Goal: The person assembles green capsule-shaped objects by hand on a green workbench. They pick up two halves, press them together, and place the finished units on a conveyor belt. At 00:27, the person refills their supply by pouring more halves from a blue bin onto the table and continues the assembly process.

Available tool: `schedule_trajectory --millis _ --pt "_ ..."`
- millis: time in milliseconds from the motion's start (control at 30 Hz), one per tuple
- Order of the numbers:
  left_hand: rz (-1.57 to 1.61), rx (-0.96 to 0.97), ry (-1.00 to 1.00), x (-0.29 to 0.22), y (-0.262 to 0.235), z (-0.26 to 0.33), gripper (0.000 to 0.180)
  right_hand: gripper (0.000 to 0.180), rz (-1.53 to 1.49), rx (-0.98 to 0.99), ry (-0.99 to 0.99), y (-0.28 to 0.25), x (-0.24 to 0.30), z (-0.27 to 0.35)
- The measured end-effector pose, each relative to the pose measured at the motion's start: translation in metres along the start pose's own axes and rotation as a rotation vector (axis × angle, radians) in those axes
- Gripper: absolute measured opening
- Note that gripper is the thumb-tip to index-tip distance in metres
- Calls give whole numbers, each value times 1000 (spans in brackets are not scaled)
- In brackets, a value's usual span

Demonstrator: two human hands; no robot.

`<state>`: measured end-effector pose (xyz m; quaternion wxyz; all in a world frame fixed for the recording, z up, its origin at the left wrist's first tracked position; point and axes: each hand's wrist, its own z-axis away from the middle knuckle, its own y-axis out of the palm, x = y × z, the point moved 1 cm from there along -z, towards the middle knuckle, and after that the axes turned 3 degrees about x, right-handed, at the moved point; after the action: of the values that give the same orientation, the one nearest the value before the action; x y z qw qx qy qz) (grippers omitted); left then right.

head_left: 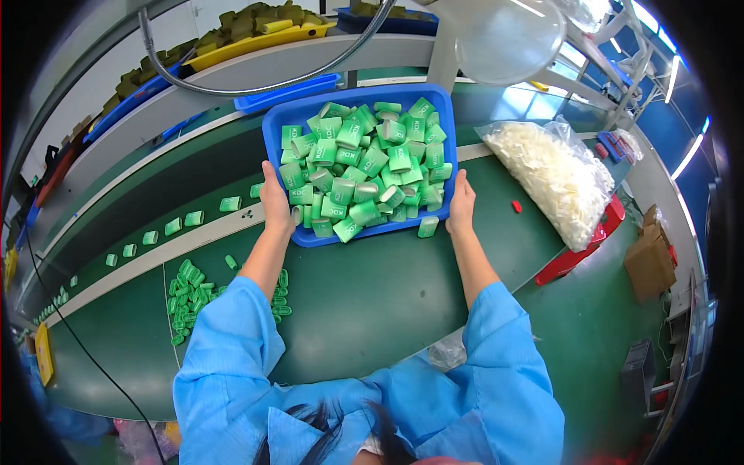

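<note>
Between the hands is a heaped blue tray

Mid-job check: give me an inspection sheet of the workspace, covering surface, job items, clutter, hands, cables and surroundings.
Surface: green table, with a few small dark marks.
Job items: blue tray heaped with green pieces; one similar piece shows at its near rim, whether touching is unclear.
Clutter: loose pile of small green parts at left, partly hidden by the left sleeve; small red piece and clear bag of cream-coloured pieces at right.
Hands: left hand and right hand grip the tray's opposite sides.
Cables: black cable at lower left.
Surroundings: yellow tray on the shelf behind; cardboard box at far right.
</note>
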<state>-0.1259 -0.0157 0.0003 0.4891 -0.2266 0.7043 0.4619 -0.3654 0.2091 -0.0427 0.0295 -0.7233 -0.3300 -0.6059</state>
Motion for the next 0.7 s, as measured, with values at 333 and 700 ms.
schedule_trajectory --millis 333,700 --pt "-3 8 230 3 -2 -14 43 45 124 -48 -146 6 -38 -50" --pt "-110 103 312 -8 -8 20 22 28 -39 73 -16 -14 -32 -45"
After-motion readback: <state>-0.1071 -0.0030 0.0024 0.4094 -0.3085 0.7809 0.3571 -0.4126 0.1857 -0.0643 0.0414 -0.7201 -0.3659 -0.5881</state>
